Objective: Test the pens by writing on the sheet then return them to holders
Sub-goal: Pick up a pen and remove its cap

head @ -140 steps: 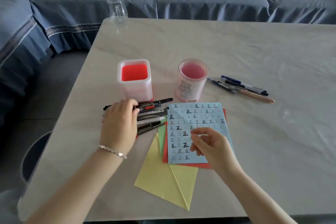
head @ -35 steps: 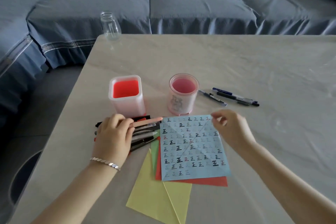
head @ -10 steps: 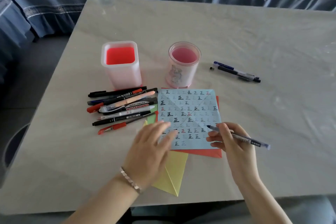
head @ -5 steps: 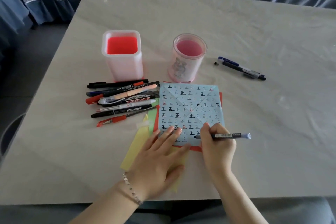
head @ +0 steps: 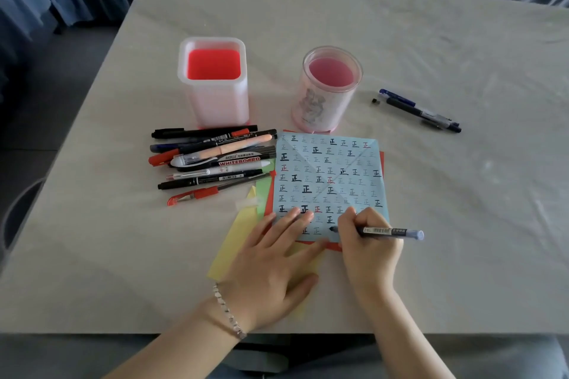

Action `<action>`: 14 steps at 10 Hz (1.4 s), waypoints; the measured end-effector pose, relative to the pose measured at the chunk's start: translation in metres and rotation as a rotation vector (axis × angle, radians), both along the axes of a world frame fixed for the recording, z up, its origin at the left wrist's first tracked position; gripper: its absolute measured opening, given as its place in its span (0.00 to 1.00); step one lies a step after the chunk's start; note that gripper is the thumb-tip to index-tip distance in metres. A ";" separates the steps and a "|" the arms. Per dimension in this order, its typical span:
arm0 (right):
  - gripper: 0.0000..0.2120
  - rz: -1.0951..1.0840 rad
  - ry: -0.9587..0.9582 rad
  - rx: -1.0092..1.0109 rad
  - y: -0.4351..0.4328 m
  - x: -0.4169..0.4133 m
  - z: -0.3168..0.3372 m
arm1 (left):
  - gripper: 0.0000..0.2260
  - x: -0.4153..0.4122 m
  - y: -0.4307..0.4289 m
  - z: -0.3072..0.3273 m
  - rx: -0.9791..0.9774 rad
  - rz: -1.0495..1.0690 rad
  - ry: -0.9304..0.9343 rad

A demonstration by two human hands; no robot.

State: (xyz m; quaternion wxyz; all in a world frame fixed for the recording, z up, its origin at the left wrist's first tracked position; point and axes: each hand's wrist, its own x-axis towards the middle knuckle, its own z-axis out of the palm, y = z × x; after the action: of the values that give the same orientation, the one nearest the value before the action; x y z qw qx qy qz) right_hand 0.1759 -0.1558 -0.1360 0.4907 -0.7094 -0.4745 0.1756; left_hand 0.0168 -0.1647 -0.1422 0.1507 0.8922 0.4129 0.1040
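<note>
At the left of the tabletop (head: 462, 224) a pile of pens (head: 212, 160) lies with barrels running left to right, just near of the square holder (head: 215, 92), which stands upright with a red inside and no pens showing in it. Near and right of the pile, the left hand (head: 271, 268) lies flat, palm down, with a bracelet (head: 229, 314) at the wrist. Its fingers are straight and slightly spread. The palm covers a yellow paper (head: 237, 237) and the fingertips press the near left part of the blue sheet (head: 329, 175). The sheet lies on a red paper (head: 381, 160) between the two hands and the holders, and is covered in rows of small written characters in black, grey and red. Just beyond its far edge stands the round holder (head: 326, 95), pink inside, also with no pens showing. Right of the left hand and close beside it, the right hand (head: 366, 249) rests on the near right corner of the sheet, fingers curled round a pen (head: 388, 231). The pen's tip touches the sheet in its nearest row, and its barrel points right, ending in a pale blue cap. Farther right and well apart from the hands, two loose pens (head: 421, 111) lie side by side on the tabletop, right of the round holder.
</note>
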 end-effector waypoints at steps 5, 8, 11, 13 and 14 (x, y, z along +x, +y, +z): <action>0.16 -0.011 -0.009 -0.002 0.000 -0.002 -0.001 | 0.20 0.000 0.001 -0.001 0.024 0.004 -0.023; 0.17 -0.042 0.096 -0.034 0.000 -0.001 0.000 | 0.20 0.000 0.001 0.000 0.016 0.007 -0.016; 0.16 -0.047 0.101 -0.038 0.000 0.000 0.000 | 0.20 0.000 0.001 0.001 0.019 0.004 -0.009; 0.16 -0.054 0.067 -0.037 0.000 -0.001 -0.001 | 0.19 0.000 0.001 0.001 0.016 0.003 -0.002; 0.16 -0.054 0.088 -0.028 0.000 0.000 0.001 | 0.19 0.000 0.001 0.001 0.019 0.004 -0.011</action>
State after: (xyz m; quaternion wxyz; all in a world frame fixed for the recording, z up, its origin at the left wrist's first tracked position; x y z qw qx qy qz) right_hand 0.1759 -0.1562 -0.1349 0.5057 -0.7204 -0.4307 0.1997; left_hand 0.0171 -0.1636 -0.1410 0.1441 0.8923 0.4127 0.1129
